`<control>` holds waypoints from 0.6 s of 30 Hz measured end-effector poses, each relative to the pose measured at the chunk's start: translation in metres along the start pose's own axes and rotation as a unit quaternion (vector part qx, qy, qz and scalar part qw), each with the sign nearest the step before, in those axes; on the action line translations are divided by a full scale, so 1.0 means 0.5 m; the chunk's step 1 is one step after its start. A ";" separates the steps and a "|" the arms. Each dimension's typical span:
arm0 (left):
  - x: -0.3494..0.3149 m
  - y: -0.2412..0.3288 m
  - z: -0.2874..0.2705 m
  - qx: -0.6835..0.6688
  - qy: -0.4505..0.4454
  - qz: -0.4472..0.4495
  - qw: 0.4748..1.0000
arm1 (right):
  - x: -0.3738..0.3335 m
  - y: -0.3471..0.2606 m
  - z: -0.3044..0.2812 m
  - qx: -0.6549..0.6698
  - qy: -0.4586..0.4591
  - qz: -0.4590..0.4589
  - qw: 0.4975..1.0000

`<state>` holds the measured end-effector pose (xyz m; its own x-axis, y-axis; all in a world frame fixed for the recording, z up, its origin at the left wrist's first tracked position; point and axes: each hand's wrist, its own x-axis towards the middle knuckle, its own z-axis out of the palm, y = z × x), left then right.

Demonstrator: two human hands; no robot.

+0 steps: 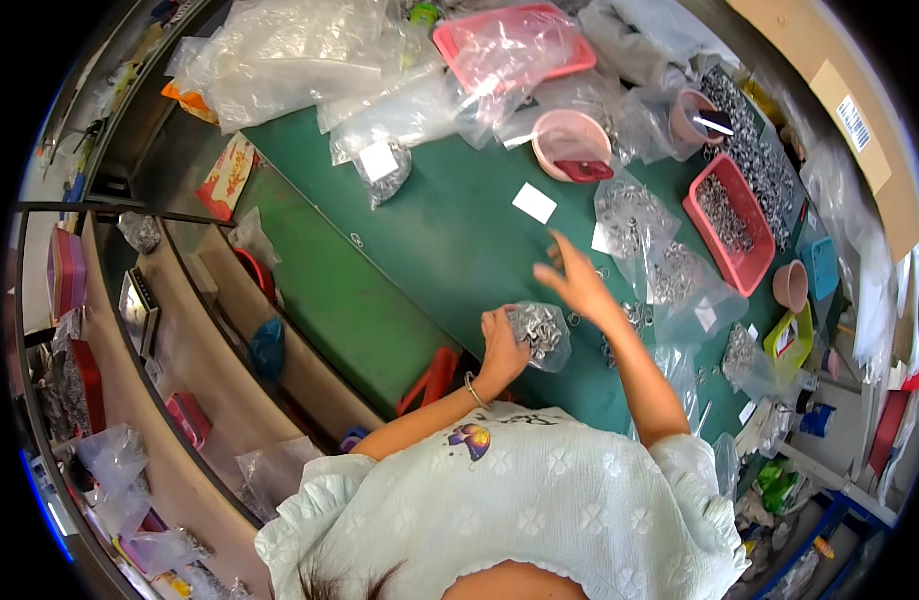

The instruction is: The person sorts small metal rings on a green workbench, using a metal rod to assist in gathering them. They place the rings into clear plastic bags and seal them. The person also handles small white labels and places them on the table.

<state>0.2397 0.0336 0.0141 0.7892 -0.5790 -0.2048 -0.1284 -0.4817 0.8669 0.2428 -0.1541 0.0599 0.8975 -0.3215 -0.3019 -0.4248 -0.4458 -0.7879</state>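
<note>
Clear plastic bag (555, 358) of metal bits (542, 328) is at the near edge of the green table (430, 240), L hand (505, 343) clamped on its left side; R hand (580, 284) apart from it, fingers spread, nothing visibly held, nr a white card (535, 203). Prob. soft, slippery film w/ heavyish, shifting contents, so best pinch gathered plastic & support from below.

3 pink tubs (568, 137) (681, 121) (791, 288) & 2 pink-red trays (583, 57) (749, 277) on worktop (430, 220)

Tubs: 2 upper ctr-rt, 1 mid-rt. Pink-red trays: 1 top ctr, 1 upper rt. Plus 1 blue tray (822, 265) & 1 yellow-green tray (804, 345), both rt. Grips: 2, ctr, i.e. L grip (505, 348) & R grip (581, 285). Filled bag (542, 337) in L grip: 1. Another bag (390, 178) of metal pcs, upper ctr: 1. Red-gold packet (228, 177), upper L: 1. Bracelet (471, 388), ctr: 1. Loose rings (635, 318), approx. ctr-rt: too small to count.
</note>
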 end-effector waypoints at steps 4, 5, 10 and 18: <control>0.003 0.038 -0.023 0.038 0.024 0.041 0.998 | -0.211 0.035 0.077 -0.109 0.128 -0.009 0.986; 0.007 0.040 -0.028 0.043 0.009 0.045 0.998 | -0.225 0.038 0.088 -0.107 0.113 0.059 0.986; 0.041 0.037 -0.049 0.066 0.038 0.145 0.987 | -0.233 0.072 0.130 -0.150 0.145 0.121 0.971; 0.117 0.118 -0.181 0.044 0.043 0.109 0.992 | -0.141 -0.040 0.040 0.041 0.172 0.016 0.984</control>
<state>0.3323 0.0309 0.0942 0.7846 -0.6195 0.0261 -0.3505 -0.4083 0.8429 0.1906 -0.1060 0.0864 0.7840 -0.6049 -0.1393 -0.4289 -0.3657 -0.8260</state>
